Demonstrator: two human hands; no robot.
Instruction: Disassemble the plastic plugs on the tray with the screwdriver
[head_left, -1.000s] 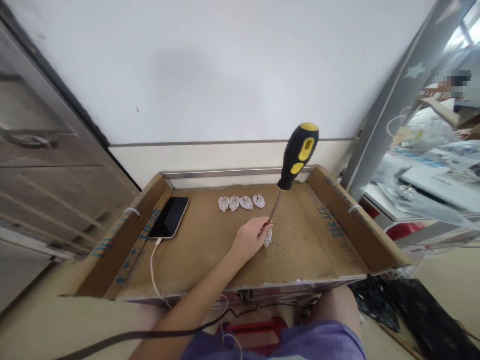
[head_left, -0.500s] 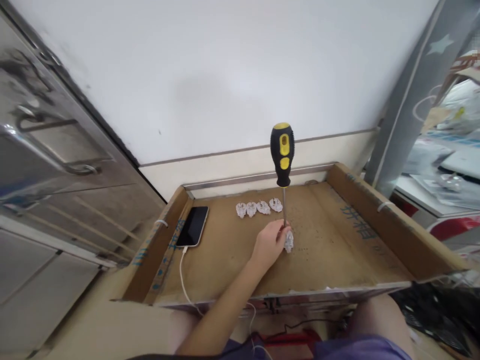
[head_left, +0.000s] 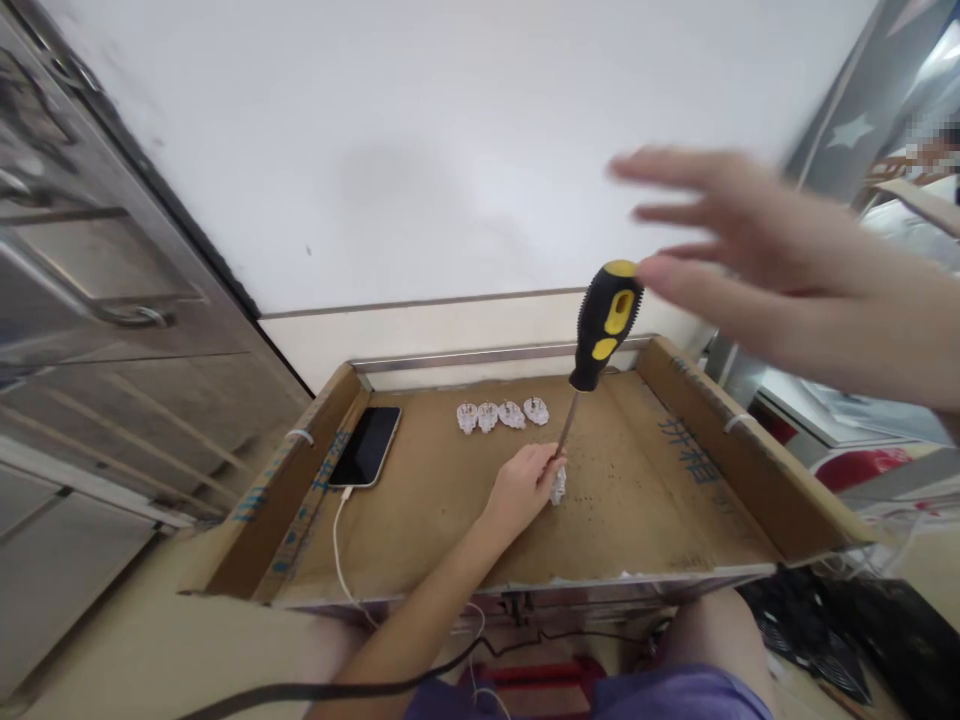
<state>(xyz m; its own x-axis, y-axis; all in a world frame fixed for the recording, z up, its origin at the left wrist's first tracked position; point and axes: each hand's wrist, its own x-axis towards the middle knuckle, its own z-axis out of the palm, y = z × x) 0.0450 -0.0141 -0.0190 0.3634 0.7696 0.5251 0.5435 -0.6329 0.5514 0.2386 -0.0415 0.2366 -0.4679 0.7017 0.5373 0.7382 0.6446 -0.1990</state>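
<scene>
My left hand (head_left: 520,492) rests on the cardboard with its fingers pinched round a clear plastic plug piece (head_left: 558,486) and the low end of a screwdriver shaft. The black and yellow screwdriver (head_left: 609,322) stands handle up, leaning to the right; its tip is hidden by the fingers. My right hand (head_left: 757,245), smeared by motion, is raised at the right with fingers spread. Its thumb overlaps the edge of the handle top, and I cannot tell whether they touch. Behind my left hand, several similar clear plug pieces (head_left: 488,416) with metal pins lie in a row.
A cardboard tray (head_left: 750,470) with raised side walls forms the work surface. At its left lies a phone (head_left: 367,446) with a white cable (head_left: 339,560) running over the front edge. A white wall stands behind, a metal door (head_left: 112,250) at the left.
My right hand has come into view from the right, up to the screwdriver handle. The screwdriver has gone from upright to leaning right. My left hand keeps its pinch.
</scene>
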